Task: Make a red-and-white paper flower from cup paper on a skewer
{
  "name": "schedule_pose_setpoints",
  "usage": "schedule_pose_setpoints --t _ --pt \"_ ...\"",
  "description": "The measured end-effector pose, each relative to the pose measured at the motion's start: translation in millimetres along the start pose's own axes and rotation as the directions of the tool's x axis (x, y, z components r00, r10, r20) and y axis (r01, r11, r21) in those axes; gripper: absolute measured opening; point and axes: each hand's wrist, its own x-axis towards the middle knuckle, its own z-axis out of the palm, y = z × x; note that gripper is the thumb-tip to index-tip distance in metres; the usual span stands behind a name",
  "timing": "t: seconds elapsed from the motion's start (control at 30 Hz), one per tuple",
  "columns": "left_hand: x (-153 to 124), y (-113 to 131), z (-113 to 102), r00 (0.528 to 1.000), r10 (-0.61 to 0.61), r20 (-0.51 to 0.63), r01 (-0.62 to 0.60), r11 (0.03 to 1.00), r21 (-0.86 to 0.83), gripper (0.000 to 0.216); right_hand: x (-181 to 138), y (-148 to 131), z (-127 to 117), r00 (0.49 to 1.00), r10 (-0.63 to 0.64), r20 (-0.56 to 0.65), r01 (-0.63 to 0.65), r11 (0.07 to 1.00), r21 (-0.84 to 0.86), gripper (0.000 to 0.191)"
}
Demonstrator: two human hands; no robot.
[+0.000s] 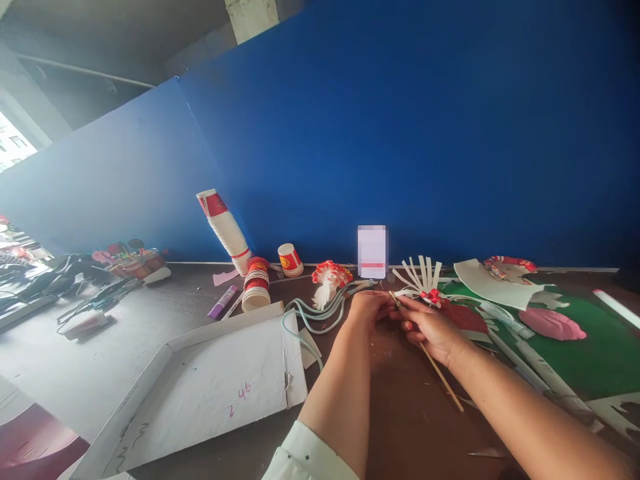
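My left hand (pixel 367 308) and right hand (pixel 433 330) meet over the middle of the desk (pixel 400 427), both pinched on the top end of a thin wooden stick (pixel 445 381) whose tail slants back toward me. It looks brittle, so a hard squeeze could snap it. The cut paper cup (pixel 423 273) sits just beyond my fingers, where a careless nudge could crumple its white strips.

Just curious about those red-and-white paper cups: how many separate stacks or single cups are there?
3: a tall leaning stack by the blue wall, a short stack before it, a single cup to their right. Others may be hidden.
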Motion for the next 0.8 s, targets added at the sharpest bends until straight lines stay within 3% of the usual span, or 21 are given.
schedule_pose_setpoints --t 0.3,0.5,0.8 --pt "-3.1 9.1 -2.8 0.983 -0.127 0.135 0.157 0.957 -0.245 0.018 0.6 -2.1 -4.3 0.998 -0.057 0.017 0.057 0.998 -0.005 0.041" --pt "-1.5 8.6 -8.0 0.968 -0.166 0.188 0.202 0.961 -0.191 0.016 0.6 -5.6 -7.1 0.998 -0.047 0.029 0.048 0.999 -0.024 0.036" --pt "-4.5 9.9 -3.5 0.977 -0.152 0.148 0.178 0.968 -0.179 0.013 -1.3 -6.3 -7.2 0.994 -0.107 0.015 0.108 0.987 -0.120 0.037"
